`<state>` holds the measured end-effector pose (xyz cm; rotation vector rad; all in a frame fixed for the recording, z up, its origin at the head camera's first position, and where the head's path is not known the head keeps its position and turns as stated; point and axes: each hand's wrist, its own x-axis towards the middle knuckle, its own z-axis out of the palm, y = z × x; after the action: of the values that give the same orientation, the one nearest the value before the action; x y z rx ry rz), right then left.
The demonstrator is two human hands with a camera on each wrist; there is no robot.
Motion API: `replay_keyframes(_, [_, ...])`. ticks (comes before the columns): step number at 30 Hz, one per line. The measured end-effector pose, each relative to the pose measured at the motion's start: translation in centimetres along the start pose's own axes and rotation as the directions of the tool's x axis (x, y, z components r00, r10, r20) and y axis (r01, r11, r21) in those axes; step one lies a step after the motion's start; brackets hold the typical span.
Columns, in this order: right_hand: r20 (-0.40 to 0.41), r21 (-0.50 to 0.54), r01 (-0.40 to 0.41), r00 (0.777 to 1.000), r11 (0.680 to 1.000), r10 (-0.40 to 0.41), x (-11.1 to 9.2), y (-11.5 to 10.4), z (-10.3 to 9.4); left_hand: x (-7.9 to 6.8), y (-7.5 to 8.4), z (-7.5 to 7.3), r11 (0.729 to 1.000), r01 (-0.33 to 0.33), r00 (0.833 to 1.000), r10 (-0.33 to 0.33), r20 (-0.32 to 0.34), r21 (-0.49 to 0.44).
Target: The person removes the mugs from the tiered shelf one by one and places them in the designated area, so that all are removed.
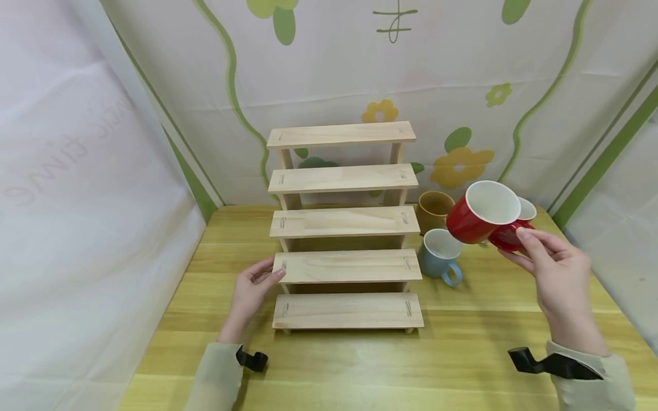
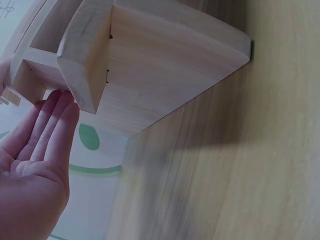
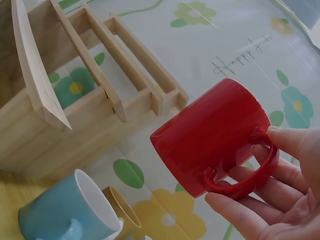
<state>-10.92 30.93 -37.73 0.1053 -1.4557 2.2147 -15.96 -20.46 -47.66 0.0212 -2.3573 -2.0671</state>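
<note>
A tiered wooden shelf stand (image 1: 346, 267) with several steps stands on the table. My left hand (image 1: 255, 284) grips the left end of its second step from the bottom, thumb on top. In the left wrist view, the fingers (image 2: 50, 125) reach under the board. My right hand (image 1: 560, 271) holds a red mug (image 3: 215, 137) by its handle, raised and tilted right of the stand. Its white inside (image 1: 493, 202) shows in the head view. Below it, a light blue mug (image 1: 440, 260) stands beside the stand, with a brown mug (image 1: 433, 211) behind.
Another cup with a white inside (image 1: 526, 210) stands at the back right, partly hidden by the held mug. White cloth walls (image 1: 334, 68) with printed flowers enclose the wooden table (image 1: 354, 371) at the back and sides.
</note>
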Motion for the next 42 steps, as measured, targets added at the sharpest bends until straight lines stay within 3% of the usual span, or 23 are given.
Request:
replay_keyframes(15, [-0.078,0.009,-0.081,0.994,0.997,0.081,0.8,0.3,-2.3,0.0,-0.1,-0.1,1.000,-0.006,1.000,0.006,0.001,0.024])
replay_keyframes(26, [-0.138,-0.023,-0.176,0.976,0.984,0.171,1.4,1.7,-4.1,0.1,0.0,-0.2,1.000,0.002,1.000,-0.002,-0.001,0.022])
replay_keyframes(42, [-0.151,-0.113,-0.303,0.947,0.946,0.285,1.3,4.9,-6.6,0.0,0.1,-0.1,1.000,0.005,1.000,-0.005,0.002,0.014])
